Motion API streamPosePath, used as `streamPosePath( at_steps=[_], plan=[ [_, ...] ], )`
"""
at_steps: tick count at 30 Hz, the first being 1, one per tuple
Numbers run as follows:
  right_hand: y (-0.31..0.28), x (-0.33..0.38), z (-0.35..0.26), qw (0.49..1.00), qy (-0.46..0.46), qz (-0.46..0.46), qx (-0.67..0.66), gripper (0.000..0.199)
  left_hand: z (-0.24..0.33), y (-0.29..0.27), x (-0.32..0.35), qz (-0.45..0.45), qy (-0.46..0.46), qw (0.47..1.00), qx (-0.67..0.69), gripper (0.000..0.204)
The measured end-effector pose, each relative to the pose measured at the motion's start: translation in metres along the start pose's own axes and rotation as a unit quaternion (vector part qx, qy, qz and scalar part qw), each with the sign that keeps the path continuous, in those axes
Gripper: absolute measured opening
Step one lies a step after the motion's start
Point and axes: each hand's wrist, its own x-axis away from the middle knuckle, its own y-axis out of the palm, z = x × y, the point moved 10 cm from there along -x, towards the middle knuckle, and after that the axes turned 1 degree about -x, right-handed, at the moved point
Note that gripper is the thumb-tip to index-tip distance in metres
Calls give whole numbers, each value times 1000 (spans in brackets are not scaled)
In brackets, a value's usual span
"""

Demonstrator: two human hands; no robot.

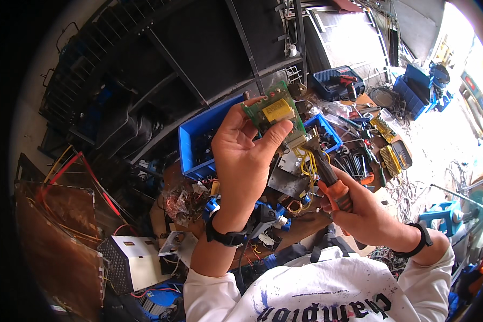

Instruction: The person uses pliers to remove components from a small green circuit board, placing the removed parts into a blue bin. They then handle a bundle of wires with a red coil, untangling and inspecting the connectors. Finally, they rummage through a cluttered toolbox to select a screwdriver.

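Observation:
My left hand is raised and grips a small green circuit board with a yellow block part on it; thumb and fingers pinch its edges. My right hand is closed around the orange-and-black handles of pliers. The plier jaws reach up to the board's lower right corner, by a bunch of yellow wires hanging from it. Both wrists wear black bands.
A blue plastic bin sits behind my left hand on a cluttered workbench. Hand tools and a yellow meter lie to the right. A blue tool case is further back. A white perforated box stands at lower left.

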Motion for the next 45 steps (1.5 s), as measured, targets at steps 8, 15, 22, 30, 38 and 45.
streamPosePath(
  at_steps=[8, 15, 22, 30, 38, 45],
  plan=[
    [-6, -3, -9, 993, -38, 51, 102, 60, -3, 0, 0, 2, -1, 1000, 3, 31],
    [-9, -9, -5, 991, -19, 74, 110, 49, -1, 3, 0, -4, 5, 1000, 9, 31],
    [-10, -13, -2, 992, -46, 70, 97, 49, 2, 3, 2, 5, 0, 999, 38, 33],
    [-15, -9, -3, 988, -75, 90, 96, 64, 14, 5, 6, -2, 42, 999, 16, 35],
    [-30, -2, -1, 953, -98, 204, 201, 47, 13, 10, 12, 7, 67, 998, -1, 33],
    [-37, -7, 8, 946, -43, 197, 253, 32, 12, 18, 17, -1, 82, 996, 17, 34]
  ],
)
